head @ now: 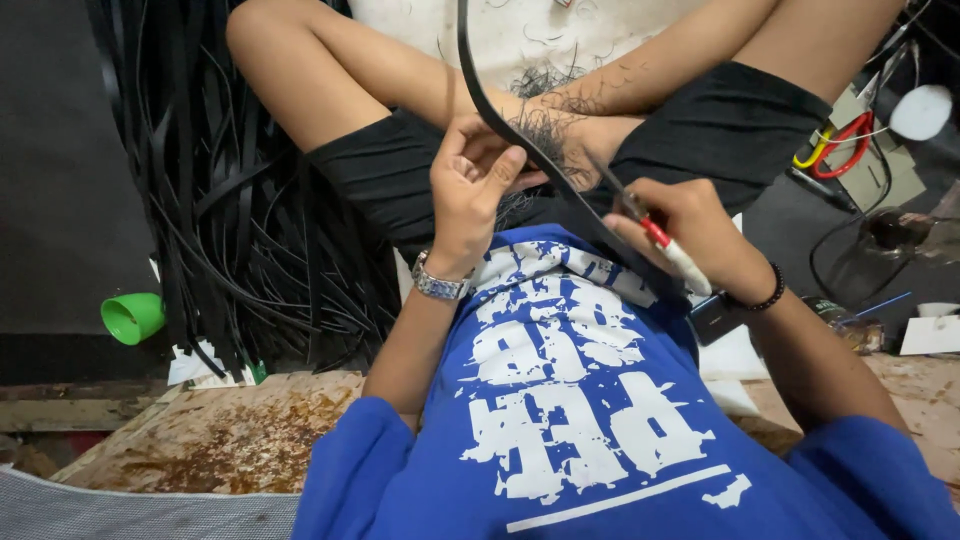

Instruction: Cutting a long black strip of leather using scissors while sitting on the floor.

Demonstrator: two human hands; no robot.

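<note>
Two hands work one black strip (520, 130): left hand (470, 185) pinches it; right hand (690, 225) grips scissors (655, 235), closed around them, mid-cut, pile (250, 200) beside.

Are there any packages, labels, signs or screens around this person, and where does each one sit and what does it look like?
Printed shirt: blue, on the person's chest at lower centre, with blocky distressed white print and a white underline.
Pale card or paper: at the right edge beside a jar, flat and whitish; too small to tell more.
No screens or signs show.
</note>
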